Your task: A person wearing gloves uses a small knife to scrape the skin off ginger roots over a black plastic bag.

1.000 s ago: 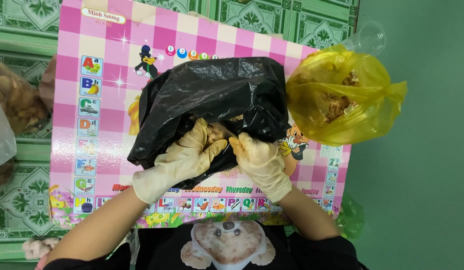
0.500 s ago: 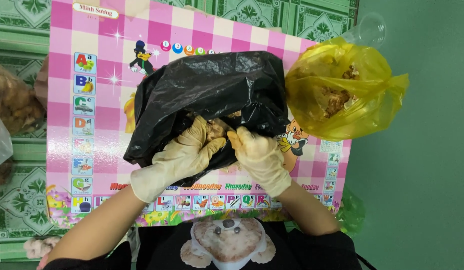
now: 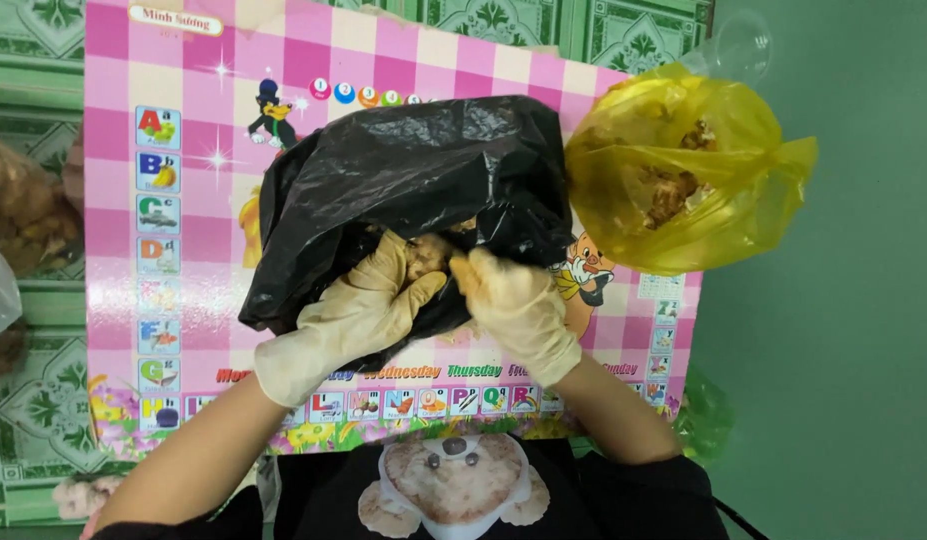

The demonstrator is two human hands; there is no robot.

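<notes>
While both gloved hands close on a brown lump (image 3: pixel 430 255) at the black bag's (image 3: pixel 413 190) mouth, mid-mat (image 3: pixel 113 330), left hand (image 3: pixel 358 315) cups it and right hand (image 3: pixel 513 305) pinches. It looks crumbly; the bag is limp, slippery, best gripped at its rim.

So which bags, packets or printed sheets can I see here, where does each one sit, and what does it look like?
Black plastic bag: centre, crumpled, mouth held by the gloved left hand and right hand.
Yellow plastic bag: upper right, see-through, knotted, brownish pieces inside.
Picture chart: flat under both bags, pink and white checks, small cartoon pictures along its edges.
Clear bag: left edge, brown pieces inside.
</notes>
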